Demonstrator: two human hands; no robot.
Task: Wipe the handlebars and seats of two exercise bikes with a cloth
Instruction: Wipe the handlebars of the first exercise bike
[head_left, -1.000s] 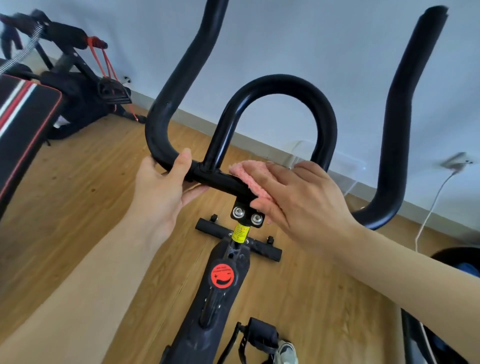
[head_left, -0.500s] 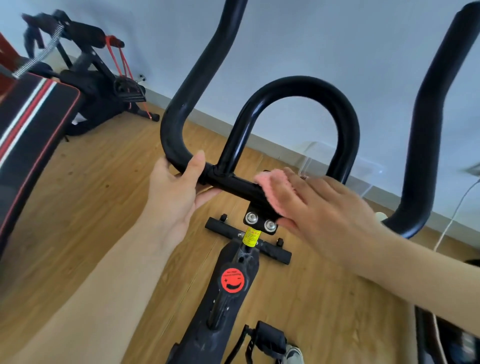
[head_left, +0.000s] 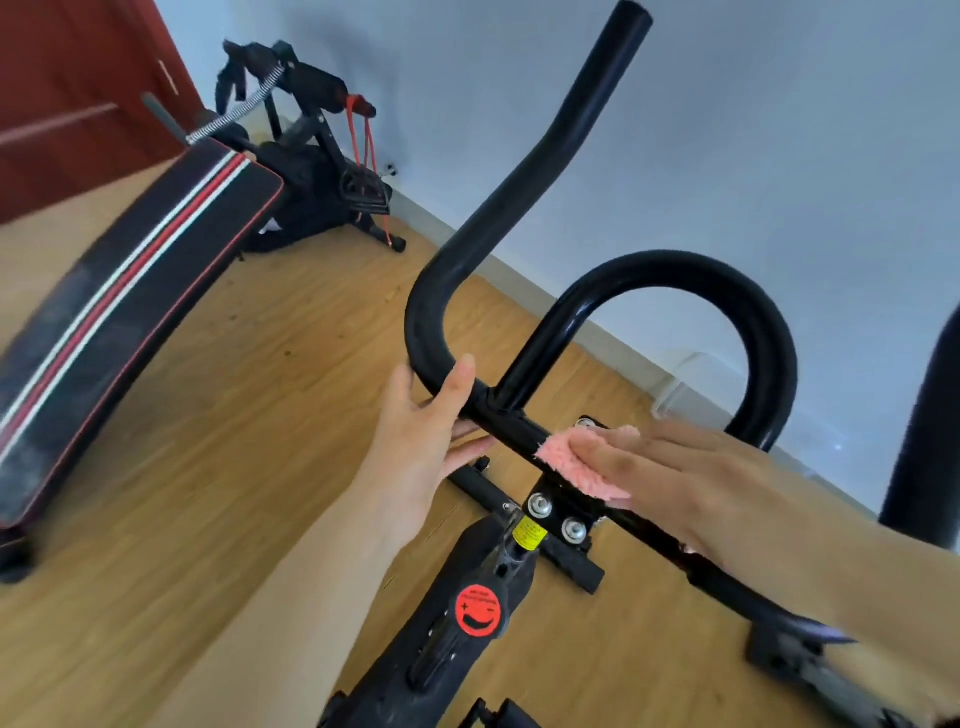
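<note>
Head: two hands (head_left: 415, 447) (head_left: 675, 483), one cloth (head_left: 566, 467), one handlebar (head_left: 675, 270).

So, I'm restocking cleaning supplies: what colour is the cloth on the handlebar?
Pink, fluffy. The cloth shows best in the head view, under the right hand.

Fluffy pink cloth (head_left: 582, 480) draped on the cross tube of the glossy black handlebars (head_left: 675, 267) (mid-bar, below the centre loop).

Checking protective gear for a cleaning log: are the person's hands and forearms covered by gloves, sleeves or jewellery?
No. The left hand and right hand are bare: no gloves, rings or watch show. Both forearms are uncovered to the frame edge.
</note>
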